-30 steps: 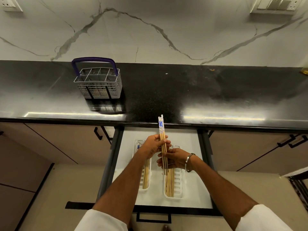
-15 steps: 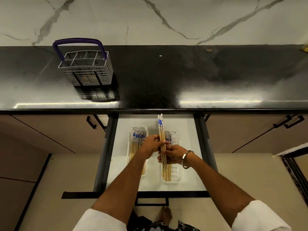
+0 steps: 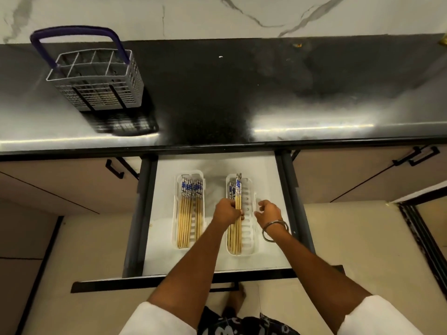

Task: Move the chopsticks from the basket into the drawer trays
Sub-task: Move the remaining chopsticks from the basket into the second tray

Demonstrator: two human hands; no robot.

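Note:
The grey wire basket [image 3: 96, 81] with a purple handle stands on the black counter at the left; I see no chopsticks in it. Below, the open drawer [image 3: 217, 267] holds two white trays. The left tray [image 3: 176, 213] carries several bamboo chopsticks [image 3: 188, 213] with blue-patterned tops. My left hand [image 3: 227, 212] grips a small bundle of chopsticks [image 3: 238, 189], held low over the left side of the right tray [image 3: 251, 213], where other chopsticks lie. My right hand [image 3: 268, 211] hovers beside it over the same tray, fingers loosely curled, holding nothing; a metal bangle sits on that wrist.
The black counter [image 3: 242, 93] runs across the view under a marble wall. Closed cabinet fronts with black handles [image 3: 115, 169] flank the drawer on both sides. A bare foot [image 3: 235, 301] shows on the tiled floor under the drawer front.
The bundle has come down from above the drawer into the right tray. My right hand has let go of it and moved right. The view has tilted downward.

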